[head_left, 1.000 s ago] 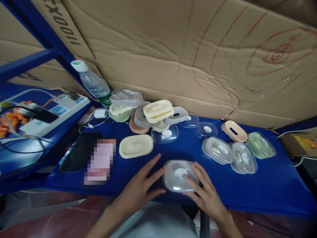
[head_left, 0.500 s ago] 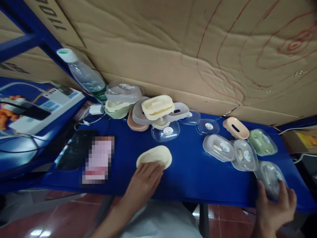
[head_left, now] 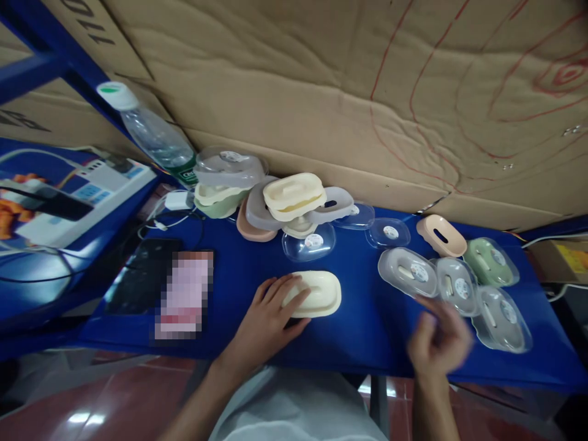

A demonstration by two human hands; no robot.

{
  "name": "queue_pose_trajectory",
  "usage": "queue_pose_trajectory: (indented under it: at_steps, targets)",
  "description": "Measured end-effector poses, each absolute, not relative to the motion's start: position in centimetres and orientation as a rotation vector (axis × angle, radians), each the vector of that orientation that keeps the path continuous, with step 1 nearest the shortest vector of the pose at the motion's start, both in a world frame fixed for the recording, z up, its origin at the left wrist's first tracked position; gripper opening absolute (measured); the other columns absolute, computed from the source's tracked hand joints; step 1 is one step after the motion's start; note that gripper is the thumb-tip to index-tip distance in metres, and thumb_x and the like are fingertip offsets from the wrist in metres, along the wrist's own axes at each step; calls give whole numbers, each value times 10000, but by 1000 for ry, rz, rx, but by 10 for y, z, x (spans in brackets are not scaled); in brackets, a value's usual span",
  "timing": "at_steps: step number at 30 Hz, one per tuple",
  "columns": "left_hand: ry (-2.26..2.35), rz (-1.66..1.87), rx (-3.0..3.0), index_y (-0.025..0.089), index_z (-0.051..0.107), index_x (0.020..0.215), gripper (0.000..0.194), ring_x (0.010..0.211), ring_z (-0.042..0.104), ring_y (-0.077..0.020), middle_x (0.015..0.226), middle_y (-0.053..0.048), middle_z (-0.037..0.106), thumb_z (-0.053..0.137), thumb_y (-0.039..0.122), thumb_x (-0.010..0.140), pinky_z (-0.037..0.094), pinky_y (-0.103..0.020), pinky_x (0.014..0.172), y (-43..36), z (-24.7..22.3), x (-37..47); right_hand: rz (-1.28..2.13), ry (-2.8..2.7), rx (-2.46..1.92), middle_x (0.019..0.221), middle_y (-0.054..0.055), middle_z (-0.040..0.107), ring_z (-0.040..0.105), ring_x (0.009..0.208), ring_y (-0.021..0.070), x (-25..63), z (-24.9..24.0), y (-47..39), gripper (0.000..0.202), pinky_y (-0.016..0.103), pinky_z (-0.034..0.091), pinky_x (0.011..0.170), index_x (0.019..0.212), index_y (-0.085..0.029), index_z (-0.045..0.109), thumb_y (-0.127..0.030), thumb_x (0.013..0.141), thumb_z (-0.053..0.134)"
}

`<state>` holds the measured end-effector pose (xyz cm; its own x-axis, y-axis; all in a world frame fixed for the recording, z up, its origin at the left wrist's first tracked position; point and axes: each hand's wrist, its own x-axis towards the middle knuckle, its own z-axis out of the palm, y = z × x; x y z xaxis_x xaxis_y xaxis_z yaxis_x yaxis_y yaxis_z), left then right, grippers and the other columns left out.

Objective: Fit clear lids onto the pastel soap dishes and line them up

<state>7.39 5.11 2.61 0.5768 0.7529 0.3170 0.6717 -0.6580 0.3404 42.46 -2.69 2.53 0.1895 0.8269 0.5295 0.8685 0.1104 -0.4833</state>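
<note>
A cream soap dish piece (head_left: 321,293) with a raised ridge lies on the blue table in front of me. My left hand (head_left: 275,312) grips its left end, fingers over the top and thumb at the near edge. Off to the right, my right hand (head_left: 438,343) is blurred over the table, with index finger and thumb apart and nothing seen between them. Close beyond it are several soap dishes under clear lids: a grey one (head_left: 407,274), another grey one (head_left: 454,288), a third grey one (head_left: 500,321) and a green one (head_left: 489,263).
A heap of loose dish parts (head_left: 294,196) lies at the back, with clear lids (head_left: 310,244) beside it. A peach tray (head_left: 441,236) sits at the back right. On the left are a phone (head_left: 184,297), a bottle (head_left: 151,135) and a power strip (head_left: 92,199). Cardboard (head_left: 275,79) walls the back.
My right hand has let go of the rightmost lidded dish and moved left. The cream piece has shifted right and now shows its ridge; my left hand stays on it.
</note>
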Motion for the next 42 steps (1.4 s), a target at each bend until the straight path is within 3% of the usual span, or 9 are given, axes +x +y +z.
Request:
queue_pose_trajectory:
  at_steps: [2,4,10,15,24,28,34,37,42]
  targets:
    - [1191,639,2607,234,614,1410,457,1358,603,-351,1460,-137,657,734,303,975,483,-563,1120,56,25,65,54,-2134,-1413,1443,97,684,659,1319,310,387,44,15,655,548,561,1095,1635,-334,399,-124,1026,520]
    - [1197,644,2573,240,608,1413,465,1381,591,-347,1453,-127,660,737,285,969,505,-551,1119,55,24,55,72,-2442,-1238,1550,94,614,581,1425,282,361,60,57,680,512,515,1168,1649,-293,389,-60,1018,486]
    - [1255,719,2412,267,548,1502,541,1490,511,-326,1578,-138,539,709,287,986,520,-523,1176,30,18,36,-56,-2692,-1166,1749,162,307,274,1616,429,323,56,139,577,676,340,1264,1616,-213,465,-263,1057,597]
    - [1336,736,2289,256,441,1591,675,1562,421,-368,1755,-192,234,729,283,981,546,-524,1154,23,19,33,56,-2565,-1088,1693,111,439,300,1626,315,323,38,142,589,609,375,1276,1629,-298,439,-270,1063,599]
    - [1262,782,2295,277,235,1692,1004,1495,498,-402,1713,-233,332,844,354,898,550,-575,1132,56,13,42,266,-2432,-1132,1565,86,604,482,1530,250,324,51,68,649,571,348,1304,1648,-311,399,-166,1050,602]
    - [1240,746,2320,257,295,1671,925,1463,512,-404,1678,-223,393,822,368,919,532,-592,1140,60,11,43,173,-2326,-1231,1509,93,651,528,1492,263,331,40,59,603,585,367,1285,1609,-308,465,-159,1043,608]
    - [1166,694,2378,242,585,1453,519,1400,541,-357,1572,-151,546,754,360,976,537,-551,1137,48,14,34,0,-2289,-1496,1484,86,666,570,1439,289,353,41,66,404,598,346,1264,1440,-288,631,-198,1048,595]
    - [1179,741,2360,231,594,1443,494,1422,526,-350,1582,-157,537,744,334,983,513,-559,1160,47,14,32,-99,-2303,-1541,1481,68,671,551,1450,303,357,58,84,375,605,262,1280,1409,-304,651,-218,1050,583]
    - [1164,807,2328,221,598,1433,501,1460,511,-344,1575,-166,539,759,327,970,486,-562,1193,53,8,34,-183,-2409,-1489,1595,120,569,460,1524,317,347,78,151,449,555,281,1252,1522,-237,553,-258,1075,511]
